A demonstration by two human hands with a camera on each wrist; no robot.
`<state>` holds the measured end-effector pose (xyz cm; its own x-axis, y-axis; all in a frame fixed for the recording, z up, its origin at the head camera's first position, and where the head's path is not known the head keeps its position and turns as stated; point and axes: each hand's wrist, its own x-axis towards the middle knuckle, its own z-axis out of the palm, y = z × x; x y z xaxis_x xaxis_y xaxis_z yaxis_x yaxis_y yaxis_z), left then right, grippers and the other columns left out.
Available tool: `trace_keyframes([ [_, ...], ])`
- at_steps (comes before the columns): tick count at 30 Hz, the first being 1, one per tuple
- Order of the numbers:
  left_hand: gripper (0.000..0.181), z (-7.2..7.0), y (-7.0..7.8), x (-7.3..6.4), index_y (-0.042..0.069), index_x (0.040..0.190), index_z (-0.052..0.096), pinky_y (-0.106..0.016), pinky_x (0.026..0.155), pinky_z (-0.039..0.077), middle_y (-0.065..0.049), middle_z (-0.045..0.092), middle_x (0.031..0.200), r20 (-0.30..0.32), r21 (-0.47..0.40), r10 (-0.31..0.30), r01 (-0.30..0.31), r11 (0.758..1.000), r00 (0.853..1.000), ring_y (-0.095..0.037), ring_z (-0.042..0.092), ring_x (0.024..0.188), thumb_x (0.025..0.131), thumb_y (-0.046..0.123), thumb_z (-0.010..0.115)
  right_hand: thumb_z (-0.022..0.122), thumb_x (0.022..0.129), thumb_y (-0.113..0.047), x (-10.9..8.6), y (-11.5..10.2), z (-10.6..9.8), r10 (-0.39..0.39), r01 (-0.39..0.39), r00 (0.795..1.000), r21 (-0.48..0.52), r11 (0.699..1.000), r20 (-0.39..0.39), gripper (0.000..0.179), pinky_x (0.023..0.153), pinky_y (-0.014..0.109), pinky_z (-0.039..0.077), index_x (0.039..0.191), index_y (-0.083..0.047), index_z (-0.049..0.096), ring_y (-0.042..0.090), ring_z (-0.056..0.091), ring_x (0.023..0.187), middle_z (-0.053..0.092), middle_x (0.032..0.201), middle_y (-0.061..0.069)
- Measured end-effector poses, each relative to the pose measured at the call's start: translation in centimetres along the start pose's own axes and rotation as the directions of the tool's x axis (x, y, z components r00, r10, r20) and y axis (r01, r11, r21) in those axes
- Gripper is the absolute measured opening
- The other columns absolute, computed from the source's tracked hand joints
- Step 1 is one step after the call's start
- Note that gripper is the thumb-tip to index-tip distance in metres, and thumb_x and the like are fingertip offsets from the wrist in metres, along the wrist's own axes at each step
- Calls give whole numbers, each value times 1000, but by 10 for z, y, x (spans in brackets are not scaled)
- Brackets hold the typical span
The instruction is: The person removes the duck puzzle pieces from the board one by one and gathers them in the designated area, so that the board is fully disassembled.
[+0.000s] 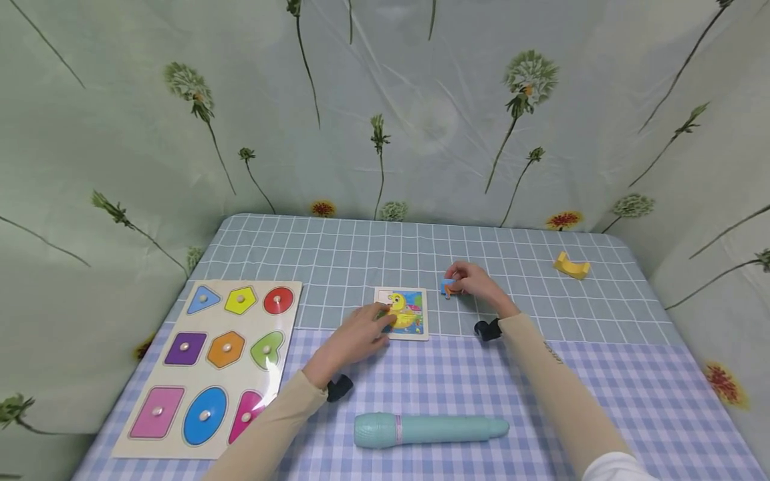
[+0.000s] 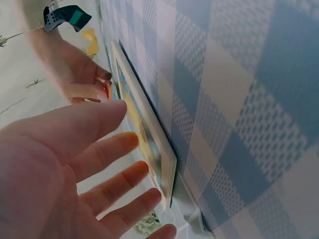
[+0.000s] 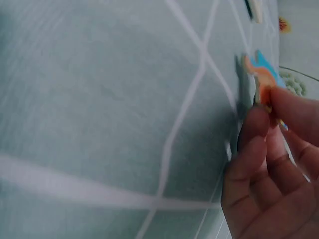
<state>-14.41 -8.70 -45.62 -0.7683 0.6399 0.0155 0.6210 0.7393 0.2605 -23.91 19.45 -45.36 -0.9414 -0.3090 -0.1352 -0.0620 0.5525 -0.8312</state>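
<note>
A small square duck jigsaw puzzle (image 1: 426, 317) in a pale wooden frame lies flat mid-table. A pale bare patch shows at its upper left corner. My left hand (image 1: 357, 334) reaches over the puzzle's left side, fingers extended and spread in the left wrist view, fingertips right at the picture. To the right of the puzzle, my right hand (image 1: 479, 284) pinches a blue and orange jigsaw piece (image 3: 264, 74) between thumb and fingers, close over the grey cloth. Part of that piece is hidden behind the fingertips.
At the left lies a large wooden shape board (image 1: 225, 377) with coloured knobbed shapes. A teal toy microphone (image 1: 433, 429) lies across the front. Far right, a yellow curved block (image 1: 571, 266) sits on the grey grid cloth (image 1: 337, 254). A flower-print curtain (image 1: 433, 127) encloses the table's back and sides.
</note>
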Motion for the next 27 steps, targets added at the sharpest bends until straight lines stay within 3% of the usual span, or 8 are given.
trace_keyframes([
  [7, 41, 4, 1, 2, 11, 134, 56, -50, 105, 31, -12, 44, 140, 22, 6, 47, -47, 999, 999, -32, 38, 130, 95, 23, 61, 64, 80, 5, 3, -1, 7, -26, 20, 999, -179, 984, -29, 14, 60, 28, 41, 93, 4, 62, 17, 48, 68, 55, 78, 8],
  [12, 45, 3, 2, 0, 10, 137, 53, -51, 106, 29, -13, 42, 144, 47, 0, 36, -36, 999, 998, -34, 36, 132, 95, 24, 61, 65, 82, 1, 5, -4, 12, -91, 79, 996, -403, 912, -12, 9, 64, 33, 38, 90, -2, 60, 22, 45, 72, 51, 77, 8],
  [15, 46, 3, 3, 0, 10, 137, 52, -53, 106, 29, -13, 41, 144, 58, 3, 28, -28, 1000, 998, -36, 35, 132, 95, 24, 61, 67, 83, 0, 4, -8, 13, -107, 94, 994, -457, 885, -3, 10, 65, 35, 38, 88, -3, 59, 24, 44, 73, 50, 77, 9],
  [18, 46, 2, 5, 1, 9, 137, 52, -54, 106, 28, -14, 41, 144, 66, 0, 17, -17, 1000, 998, -36, 35, 132, 95, 25, 61, 68, 82, 0, 4, -11, 15, -115, 93, 993, -450, 888, -22, 11, 64, 34, 38, 88, -3, 59, 23, 45, 72, 50, 77, 9],
  [22, 44, 2, 6, 3, 9, 136, 54, -53, 107, 27, -14, 41, 144, 68, -3, 6, -6, 1000, 998, -32, 36, 133, 95, 26, 60, 63, 82, 5, 2, -19, 26, -157, 146, 988, -307, 941, -12, 16, 65, 33, 43, 97, 0, 62, 23, 51, 74, 55, 82, 9],
  [24, 44, 3, 6, 4, 9, 135, 55, -52, 106, 29, -13, 42, 144, 66, 1, 9, -9, 1000, 998, -31, 36, 133, 96, 27, 60, 62, 83, 5, 2, -26, 35, -199, 204, 979, -228, 952, 45, 22, 69, 35, 45, 105, 2, 64, 24, 54, 78, 57, 87, 11],
  [27, 43, 3, 5, 5, 9, 134, 55, -52, 104, 31, -11, 42, 144, 65, 11, 21, -22, 1000, 998, -30, 37, 132, 96, 26, 59, 63, 85, 3, 1, -33, 48, -249, 277, 955, -188, 942, 162, 33, 74, 37, 46, 117, 0, 63, 26, 54, 85, 56, 98, 13],
])
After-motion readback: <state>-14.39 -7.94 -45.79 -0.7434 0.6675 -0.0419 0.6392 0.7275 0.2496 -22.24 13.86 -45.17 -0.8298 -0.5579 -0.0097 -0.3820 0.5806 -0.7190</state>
